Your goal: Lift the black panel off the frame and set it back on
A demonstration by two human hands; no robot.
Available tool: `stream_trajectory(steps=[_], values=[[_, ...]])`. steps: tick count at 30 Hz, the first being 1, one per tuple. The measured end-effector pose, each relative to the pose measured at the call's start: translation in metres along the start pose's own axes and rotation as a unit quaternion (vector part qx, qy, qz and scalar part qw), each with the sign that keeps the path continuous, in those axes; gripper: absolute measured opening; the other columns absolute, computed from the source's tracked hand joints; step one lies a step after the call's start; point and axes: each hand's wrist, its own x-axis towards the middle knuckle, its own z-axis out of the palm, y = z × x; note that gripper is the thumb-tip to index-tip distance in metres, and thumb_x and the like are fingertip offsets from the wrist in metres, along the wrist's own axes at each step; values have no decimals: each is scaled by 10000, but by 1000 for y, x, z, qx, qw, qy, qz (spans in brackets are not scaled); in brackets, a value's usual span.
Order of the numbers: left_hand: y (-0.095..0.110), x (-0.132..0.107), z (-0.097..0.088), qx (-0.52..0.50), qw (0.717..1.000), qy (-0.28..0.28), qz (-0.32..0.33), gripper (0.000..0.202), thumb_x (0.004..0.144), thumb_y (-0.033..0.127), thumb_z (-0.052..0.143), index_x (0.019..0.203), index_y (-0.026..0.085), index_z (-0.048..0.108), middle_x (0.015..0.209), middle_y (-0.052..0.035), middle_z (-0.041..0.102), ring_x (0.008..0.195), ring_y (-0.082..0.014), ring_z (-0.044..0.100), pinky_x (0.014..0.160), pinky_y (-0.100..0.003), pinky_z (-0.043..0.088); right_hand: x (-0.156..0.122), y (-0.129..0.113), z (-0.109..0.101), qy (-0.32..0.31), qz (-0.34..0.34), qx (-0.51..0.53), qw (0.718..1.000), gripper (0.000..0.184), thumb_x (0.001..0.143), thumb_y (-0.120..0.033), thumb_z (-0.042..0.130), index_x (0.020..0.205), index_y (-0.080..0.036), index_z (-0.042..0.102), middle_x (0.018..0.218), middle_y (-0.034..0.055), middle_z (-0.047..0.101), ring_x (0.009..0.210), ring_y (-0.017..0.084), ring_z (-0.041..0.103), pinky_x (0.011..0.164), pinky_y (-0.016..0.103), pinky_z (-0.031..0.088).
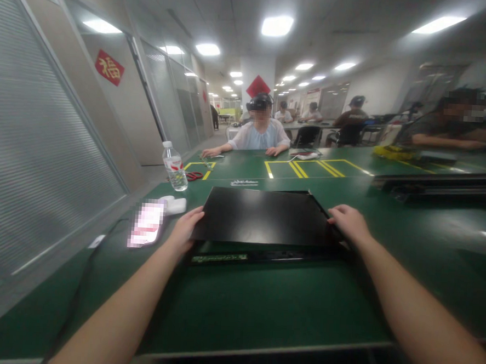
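A flat black display panel [265, 216] is in front of me, its near edge raised above the green table [276, 310]. At its left edge, the fingers of my left hand [186, 228] are closed on the panel. My right hand [349, 224] pinches the opposite side near the right corner, beside a dark frame edge. Below the near edge lies a black frame strip [279, 257], with a green circuit board [219, 258] showing at its left part. How far the frame runs under the panel is hidden.
To the left are a water bottle [175, 167], a phone [147, 223], a white case [175, 205] and red scissors [194, 176]. Long black parts [444, 186] lie at right. Yellow tape [299, 169] marks the far table, where a person [260, 136] sits.
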Motion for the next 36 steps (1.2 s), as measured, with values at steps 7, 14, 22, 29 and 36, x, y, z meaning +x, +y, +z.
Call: stream_trajectory(steps=[7, 14, 22, 29, 36], values=[[1, -1, 1, -10, 1000, -11, -8, 234, 707, 90, 769, 930, 162, 773, 839, -70, 803, 695, -185, 735, 669, -268, 589, -2, -2, 0, 1, -12, -16, 1000, 176, 823, -331, 618, 909, -208, 709, 782, 65, 754, 669, 201, 631, 574, 283, 410], [-2, 3, 0, -2, 1000, 1, -12, 276, 794, 55, 691, 1049, 134, 757, 842, -68, 804, 706, -164, 739, 690, -251, 584, 1, 2, 3, -9, -18, -58, 998, 187, 830, -335, 598, 913, -218, 718, 838, 56, 763, 737, 218, 660, 624, 294, 432], [-4, 5, 0, 0, 1000, -6, -13, 294, 820, 62, 688, 1101, 125, 748, 870, -68, 809, 715, -159, 744, 702, -246, 590, 5, 7, 6, 15, -50, -104, 993, 221, 813, -359, 597, 905, -219, 742, 876, 77, 760, 770, 232, 667, 656, 306, 444], [-8, 10, -5, 7, 1000, -17, -2, 338, 799, 87, 727, 1134, 128, 743, 881, -73, 810, 750, -173, 754, 721, -259, 597, 5, 7, 6, 9, -48, -113, 992, 222, 813, -361, 594, 897, -224, 747, 865, 75, 758, 794, 234, 662, 643, 298, 427], [-7, 8, -3, 14, 1000, -11, -3, 321, 823, 63, 681, 1131, 125, 746, 862, -76, 810, 726, -169, 751, 730, -258, 597, 8, 8, 6, 9, -56, -133, 989, 206, 796, -335, 599, 865, -219, 755, 830, 79, 750, 770, 234, 656, 630, 302, 425]])
